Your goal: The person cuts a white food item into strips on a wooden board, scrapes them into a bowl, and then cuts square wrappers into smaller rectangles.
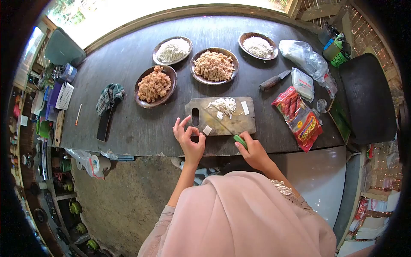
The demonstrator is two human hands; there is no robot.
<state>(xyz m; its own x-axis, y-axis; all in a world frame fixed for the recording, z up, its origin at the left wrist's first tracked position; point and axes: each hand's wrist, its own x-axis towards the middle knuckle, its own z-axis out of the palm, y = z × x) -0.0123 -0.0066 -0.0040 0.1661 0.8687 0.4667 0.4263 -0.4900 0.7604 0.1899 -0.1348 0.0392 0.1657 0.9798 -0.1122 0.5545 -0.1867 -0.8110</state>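
On a wooden cutting board (249, 112) lies a heap of thin white strips (225, 106), with a flat white slice (245, 108) to its right. My left hand (192, 143) is at the board's front left. Its thumb and index finger close at the edge of a small pale block (207, 129), while the other fingers stretch out. My right hand (255, 153) grips the green handle of a knife (239, 140) at the front edge. The knife's thin blade slants up and left across the board, beside the strips.
Behind the board stand plates of brown chunks (154, 84), tan pieces (214, 66) and white shreds (173, 50), (258, 47). To the right lie another knife (274, 80), a white packet (302, 84), a red packet (298, 118) and a plastic bag (305, 58). A checkered cloth (110, 98) lies left.
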